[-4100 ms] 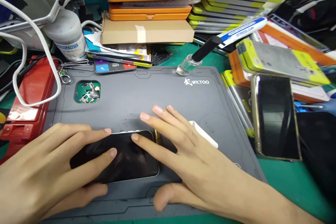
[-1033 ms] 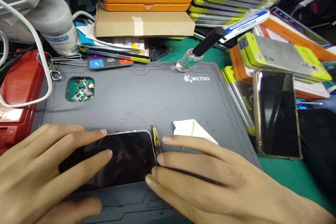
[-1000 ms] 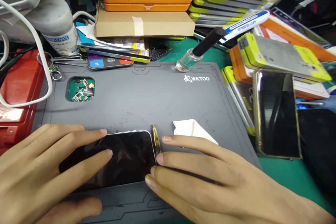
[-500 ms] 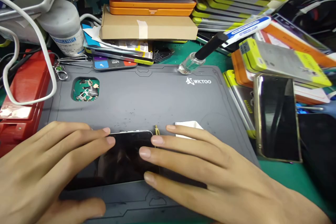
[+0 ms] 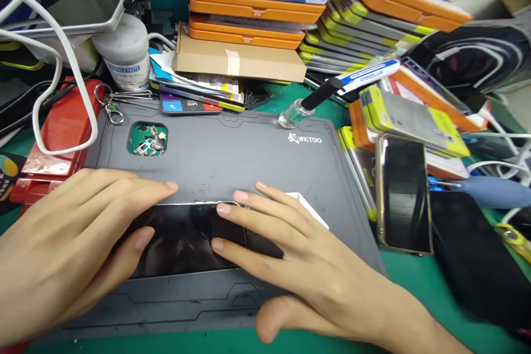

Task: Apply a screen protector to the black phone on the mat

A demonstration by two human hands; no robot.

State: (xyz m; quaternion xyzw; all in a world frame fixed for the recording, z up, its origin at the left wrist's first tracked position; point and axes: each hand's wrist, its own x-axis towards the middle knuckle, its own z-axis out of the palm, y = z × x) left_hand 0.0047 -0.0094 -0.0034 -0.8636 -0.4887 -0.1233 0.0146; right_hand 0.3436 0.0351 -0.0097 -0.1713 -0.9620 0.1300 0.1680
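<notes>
A phone with a glossy black screen [image 5: 178,243] lies lengthwise on the grey mat. My left hand [image 5: 87,227] is over its left end, fingers stretched toward the far edge and thumb apart from them, above the screen. Over the right end, my right hand [image 5: 294,249] is spread, with fingertips on the screen and near its far edge and the thumb away from the phone. Another dark flat piece [image 5: 265,243] shows between the right fingers, mostly hidden. Partly behind that hand is a small white tray [image 5: 313,211].
The grey mat [image 5: 207,160] has a recess [image 5: 148,139] with small metal parts. A glass bottle with black cap [image 5: 295,113] stands at its back. A second phone [image 5: 403,193] leans right, beside stacked boxes [image 5: 249,11]. A white cable [image 5: 68,55] loops at left.
The view has shifted, showing more at right. My left thumb has come up over the screen, and the left fingers are closer together. My right thumb now shows, stretched out to the side.
</notes>
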